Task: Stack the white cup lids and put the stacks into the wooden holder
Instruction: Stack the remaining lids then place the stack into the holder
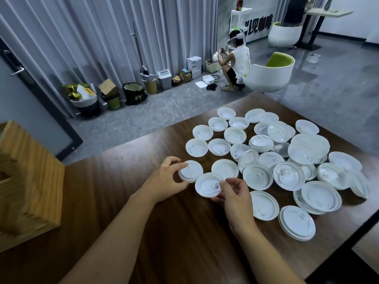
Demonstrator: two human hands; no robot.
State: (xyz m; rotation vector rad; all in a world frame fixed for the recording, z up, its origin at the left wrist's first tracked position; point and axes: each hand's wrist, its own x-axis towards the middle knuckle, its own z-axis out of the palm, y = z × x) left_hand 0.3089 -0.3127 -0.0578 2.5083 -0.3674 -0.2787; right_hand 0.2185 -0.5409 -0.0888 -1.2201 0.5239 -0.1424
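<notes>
Fingers (180, 165) of our left hand (164, 181) curl around a small stack of lids (190, 171), thumb at its near rim, index on top. Fingers of our right hand (235, 193) pinch a single lid (207, 184) just beside that stack, thumb and fingertips at its near right edge. Well left of both hands stands the wooden holder (28, 181), blocky, pale and grained. Under our fingers lies the dark wood-grain table (123, 181). Beyond and right of our right hand spread the loose lids (287, 152): thin, round, white plastic discs with raised rims, several overlapping. Both forearms reach forward, bare.
</notes>
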